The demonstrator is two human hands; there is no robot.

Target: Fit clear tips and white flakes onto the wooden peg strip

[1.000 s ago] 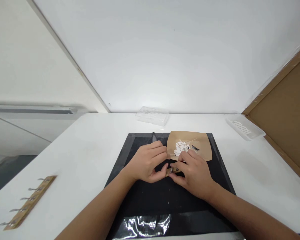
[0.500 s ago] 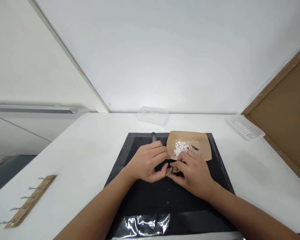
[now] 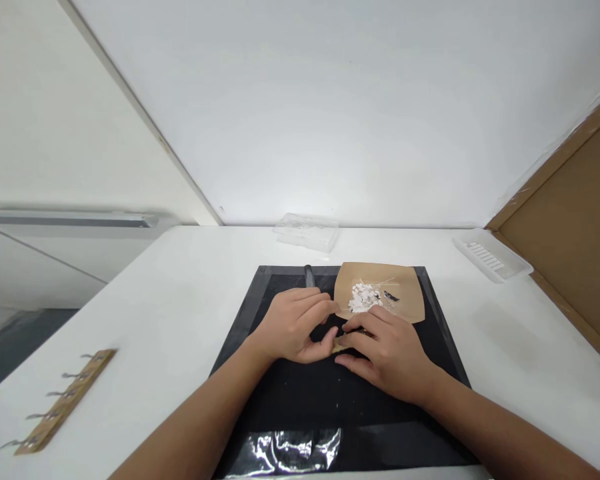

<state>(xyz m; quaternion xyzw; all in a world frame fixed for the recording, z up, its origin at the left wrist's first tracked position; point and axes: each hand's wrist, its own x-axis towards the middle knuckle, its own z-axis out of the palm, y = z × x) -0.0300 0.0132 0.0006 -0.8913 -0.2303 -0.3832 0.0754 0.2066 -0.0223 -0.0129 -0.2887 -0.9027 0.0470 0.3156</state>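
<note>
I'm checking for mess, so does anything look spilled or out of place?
Possibly: a few tiny pale specks show on the flat black mat, apart from the small white pieces gathered on the shallow tan tray. They could be stray bits or marks. Nothing else clearly stands out.

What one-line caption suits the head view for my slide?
Left hand and right hand at a small tan piece over a black mat, white bits on brown paper beyond.
</note>
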